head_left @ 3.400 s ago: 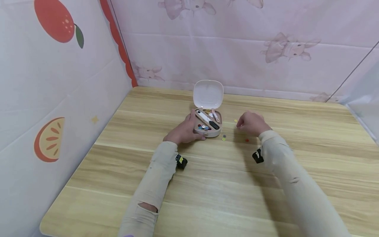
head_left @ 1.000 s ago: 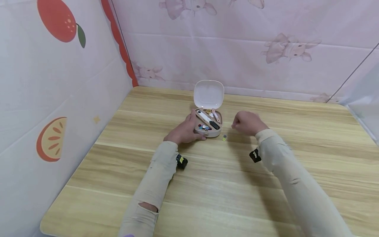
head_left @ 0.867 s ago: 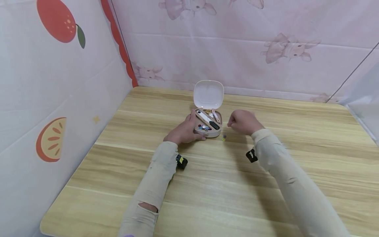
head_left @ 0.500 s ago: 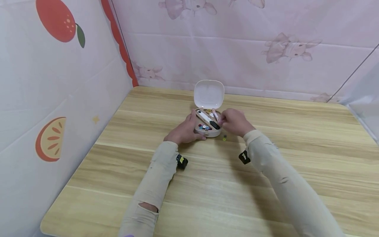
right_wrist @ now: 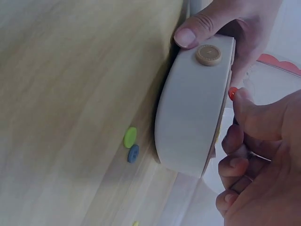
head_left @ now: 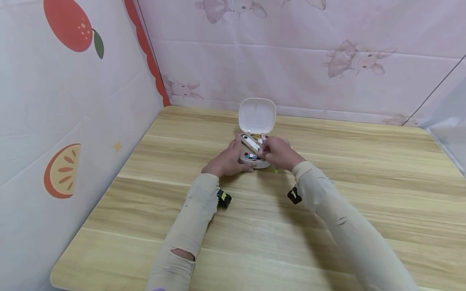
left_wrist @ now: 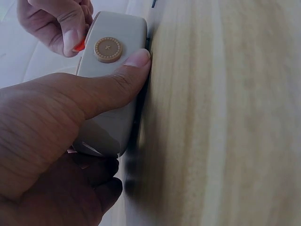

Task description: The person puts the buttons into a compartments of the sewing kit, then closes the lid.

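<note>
A small white sewing box (head_left: 260, 165) stands on the table with its lid (head_left: 257, 116) raised. My left hand (head_left: 227, 161) grips its left side, thumb along the front below the brown button-shaped clasp (left_wrist: 107, 48). Between thumb and fingertip, my right hand (head_left: 279, 152) pinches a red button (right_wrist: 233, 93) just over the box's front rim. Several loose buttons (head_left: 251, 156) lie in the front compartment. A slim white tool (head_left: 250, 142) crosses the middle slot, its black end now hidden by the right hand.
On the table by the box's front right corner lie a lime green button (right_wrist: 130, 137) and a blue-grey button (right_wrist: 133, 153), side by side. Farther off, a yellow piece (right_wrist: 135, 223) shows at the frame edge. A printed curtain (head_left: 291, 72) hangs behind the table.
The red button has left the table and is in my right hand, which has moved left from the tabletop to over the box. The left hand stays on the box.
</note>
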The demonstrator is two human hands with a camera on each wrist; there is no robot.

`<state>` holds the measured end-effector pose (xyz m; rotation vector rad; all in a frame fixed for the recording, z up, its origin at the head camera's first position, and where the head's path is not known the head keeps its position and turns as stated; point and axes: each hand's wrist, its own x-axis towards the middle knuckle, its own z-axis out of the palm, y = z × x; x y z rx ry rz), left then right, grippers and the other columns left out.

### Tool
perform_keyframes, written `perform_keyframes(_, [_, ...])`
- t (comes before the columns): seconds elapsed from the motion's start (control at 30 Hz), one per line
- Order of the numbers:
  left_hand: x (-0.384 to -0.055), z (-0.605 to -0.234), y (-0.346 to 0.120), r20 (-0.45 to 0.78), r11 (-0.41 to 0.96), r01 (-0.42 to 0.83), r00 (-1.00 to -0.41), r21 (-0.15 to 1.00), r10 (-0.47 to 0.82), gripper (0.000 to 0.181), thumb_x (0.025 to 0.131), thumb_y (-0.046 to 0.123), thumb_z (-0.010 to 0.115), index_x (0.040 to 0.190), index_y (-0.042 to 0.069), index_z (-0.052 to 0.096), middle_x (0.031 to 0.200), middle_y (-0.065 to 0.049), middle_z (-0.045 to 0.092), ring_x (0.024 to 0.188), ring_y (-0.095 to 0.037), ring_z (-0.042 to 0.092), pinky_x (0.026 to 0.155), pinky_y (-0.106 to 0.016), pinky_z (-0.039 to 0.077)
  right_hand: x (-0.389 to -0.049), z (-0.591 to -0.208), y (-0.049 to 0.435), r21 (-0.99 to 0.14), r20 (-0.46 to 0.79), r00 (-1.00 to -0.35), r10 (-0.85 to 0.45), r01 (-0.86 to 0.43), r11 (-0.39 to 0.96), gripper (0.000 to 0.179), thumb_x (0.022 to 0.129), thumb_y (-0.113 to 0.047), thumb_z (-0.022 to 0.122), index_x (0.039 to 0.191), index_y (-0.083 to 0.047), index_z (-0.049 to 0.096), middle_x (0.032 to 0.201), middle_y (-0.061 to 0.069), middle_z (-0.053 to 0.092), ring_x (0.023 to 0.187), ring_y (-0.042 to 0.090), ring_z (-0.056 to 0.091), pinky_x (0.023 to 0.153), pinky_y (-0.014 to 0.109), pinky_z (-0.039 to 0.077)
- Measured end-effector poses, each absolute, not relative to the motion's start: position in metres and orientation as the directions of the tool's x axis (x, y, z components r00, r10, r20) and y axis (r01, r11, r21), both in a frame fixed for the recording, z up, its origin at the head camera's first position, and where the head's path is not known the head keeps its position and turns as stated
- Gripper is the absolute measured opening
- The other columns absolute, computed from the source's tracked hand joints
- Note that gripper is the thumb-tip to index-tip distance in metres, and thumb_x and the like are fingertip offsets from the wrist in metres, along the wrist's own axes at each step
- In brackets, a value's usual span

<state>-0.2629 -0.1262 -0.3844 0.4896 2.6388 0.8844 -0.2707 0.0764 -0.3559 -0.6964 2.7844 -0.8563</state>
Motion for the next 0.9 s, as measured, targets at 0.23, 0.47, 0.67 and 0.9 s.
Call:
perform_keyframes(0.23, [-0.2624, -0.3836, -0.1253, -0.182, 0.751, 0.222, -0.891, 0.622, 0.415, 0.121, 0.09, 0.035, 0.079, 0.159, 0.004, -0.016, 0.167, -0.022, 0.006, 0.153, -0.031, 0.017, 0.122, -0.04, 0.022, -0.2697, -0.3597, 0.077, -0.561, 0.006, -0.874, -0.486, -0.405, 0.722, 0.01, 0.094, -0.003, 0.067, 0.085, -0.003, 0.072, 0.087, 0.008, 0.07, 0.082, 0.024, 0.06, 0.093, 0.052, 0.038])
perform_keyframes(0.47, [-0.2629, -0.3841, -0.1258, -0.18, 0.75, 0.227, -0.89, 0.622, 0.419, 0.121, 0.09, 0.035, 0.079, 0.159, 0.003, -0.015, 0.167, -0.022, 0.005, 0.153, -0.031, 0.016, 0.122, -0.04, 0.021, -0.2692, -0.3597, 0.0745, -0.52, 0.014, -0.876, -0.482, -0.418, 0.745, 0.009, 0.091, -0.001, 0.066, 0.086, -0.004, 0.073, 0.089, 0.007, 0.068, 0.082, 0.023, 0.059, 0.091, 0.051, 0.038])
perform_keyframes(0.67, [-0.2641, -0.3864, -0.1268, -0.171, 0.745, 0.237, -0.888, 0.623, 0.426, 0.123, 0.089, 0.034, 0.08, 0.159, 0.001, -0.016, 0.168, -0.022, 0.002, 0.153, -0.03, 0.014, 0.122, -0.039, 0.02, -0.2688, -0.3599, 0.0718, -0.492, 0.025, -0.877, -0.479, -0.428, 0.758, 0.011, 0.088, 0.001, 0.066, 0.084, -0.005, 0.074, 0.089, 0.007, 0.068, 0.081, 0.023, 0.059, 0.092, 0.054, 0.037])
perform_keyframes(0.9, [-0.2653, -0.3889, -0.1276, -0.159, 0.737, 0.247, -0.887, 0.629, 0.434, 0.124, 0.089, 0.034, 0.08, 0.158, 0.001, -0.016, 0.168, -0.022, 0.001, 0.153, -0.03, 0.013, 0.123, -0.038, 0.019, -0.2678, -0.359, 0.0695, -0.477, 0.034, -0.88, -0.474, -0.431, 0.766, 0.009, 0.091, -0.006, 0.071, 0.081, -0.006, 0.073, 0.087, 0.006, 0.068, 0.079, 0.023, 0.058, 0.09, 0.052, 0.039])
